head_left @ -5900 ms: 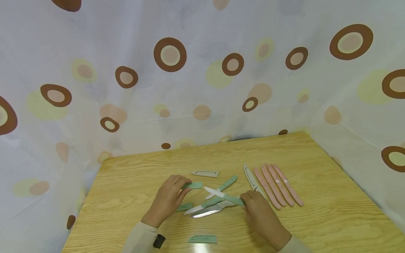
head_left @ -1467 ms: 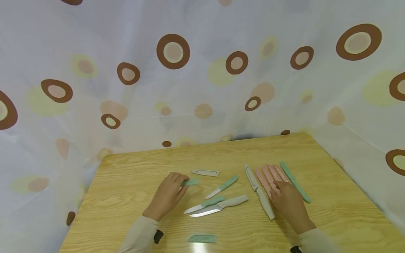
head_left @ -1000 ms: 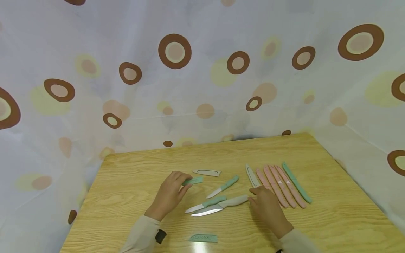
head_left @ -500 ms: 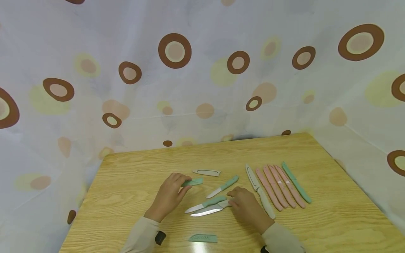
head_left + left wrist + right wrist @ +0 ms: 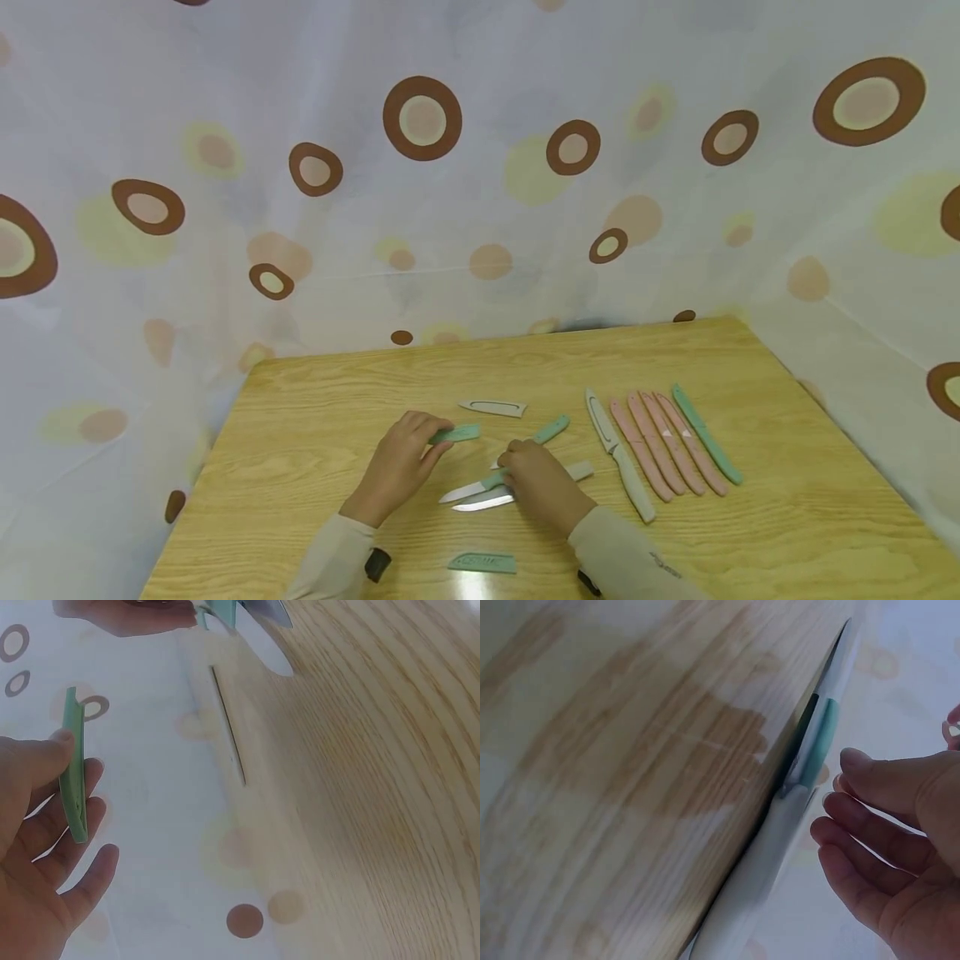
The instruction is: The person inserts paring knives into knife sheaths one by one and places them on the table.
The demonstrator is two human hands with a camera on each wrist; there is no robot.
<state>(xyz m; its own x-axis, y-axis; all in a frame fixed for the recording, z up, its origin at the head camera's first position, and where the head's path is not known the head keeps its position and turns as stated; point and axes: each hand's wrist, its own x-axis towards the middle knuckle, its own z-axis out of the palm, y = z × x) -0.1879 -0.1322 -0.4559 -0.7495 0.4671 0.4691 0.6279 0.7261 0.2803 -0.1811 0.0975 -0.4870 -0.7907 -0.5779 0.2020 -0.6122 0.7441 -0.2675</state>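
Note:
My left hand (image 5: pixel 401 458) pinches a small green knife sheath (image 5: pixel 459 433) between thumb and fingers; the left wrist view shows the sheath (image 5: pixel 73 780) raised, with its slot along one edge. Over the group of bare knives, my right hand (image 5: pixel 543 483) has its fingers loosely bent. In the right wrist view its fingertips are close beside a green knife handle (image 5: pixel 823 742), with a gap to it. Beneath the hand lie a green-handled knife with white blade (image 5: pixel 468 492) and a white-handled knife (image 5: pixel 581 471). Another green-handled knife (image 5: pixel 552 428) is partly hidden behind it.
A white sheath (image 5: pixel 493 408) lies at the back, a green one (image 5: pixel 482 562) near the front. To the right, a white sheathed knife (image 5: pixel 633 483), several pink sheathed knives (image 5: pixel 660 450) and a green sheathed knife (image 5: pixel 707 433) form a row on the wooden table (image 5: pixel 322 417).
A green-handled knife, earlier bare in my right hand, now lies sheathed right of the pink ones. Over the last second my right hand moved left from the row to the bare knives.

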